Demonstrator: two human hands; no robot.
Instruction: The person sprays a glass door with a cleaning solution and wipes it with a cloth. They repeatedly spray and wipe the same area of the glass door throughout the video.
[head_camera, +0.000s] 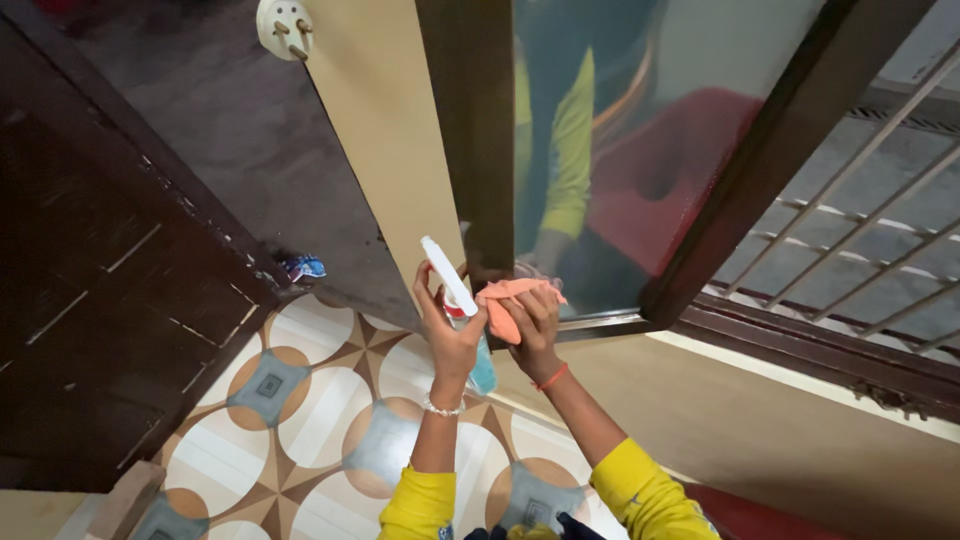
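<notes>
Two hands are raised at the lower corner of an open window pane (640, 150). The left hand (447, 335) has its fingers wrapped tight around a spray bottle (452, 285), whose white head sticks up above the fingertips and whose bluish body hangs below the palm. The right hand (535, 325) has its fingers closed on an orange cloth (508, 298), pressed to the dark frame (480, 140) just above the fingers. Under both wrists lies a patterned tile floor (330, 400).

Single head view, looking steeply down, close on window pane (640, 150) and tiled floor (330, 420).
</notes>
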